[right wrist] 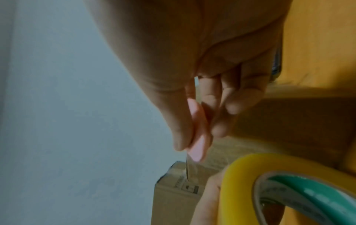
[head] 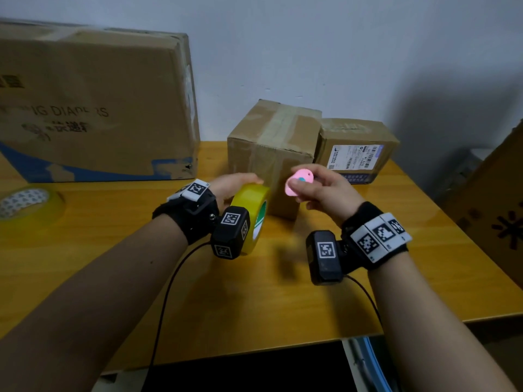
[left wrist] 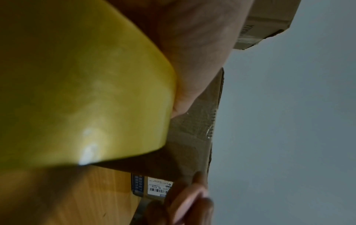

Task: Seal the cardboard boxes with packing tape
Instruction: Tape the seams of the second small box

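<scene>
A small cardboard box (head: 271, 142) stands mid-table with clear tape running over its top and down its front. My left hand (head: 235, 185) grips a yellow tape roll (head: 250, 213) with a green-and-white core, held upright against the box's front; in the left wrist view the tape roll (left wrist: 80, 85) fills the frame. My right hand (head: 317, 185) pinches a small pink cutter (head: 299, 182) just right of the roll. The right wrist view shows the pink cutter (right wrist: 198, 137) with a thin blade below it, near the box (right wrist: 173, 197) and the tape roll (right wrist: 289, 182).
A second small box (head: 356, 148) with a shipping label sits right of the first. A large cardboard box (head: 93, 106) stands at the back left. Another tape roll (head: 28, 205) lies at the left table edge. More cardboard (head: 492, 199) leans at the right.
</scene>
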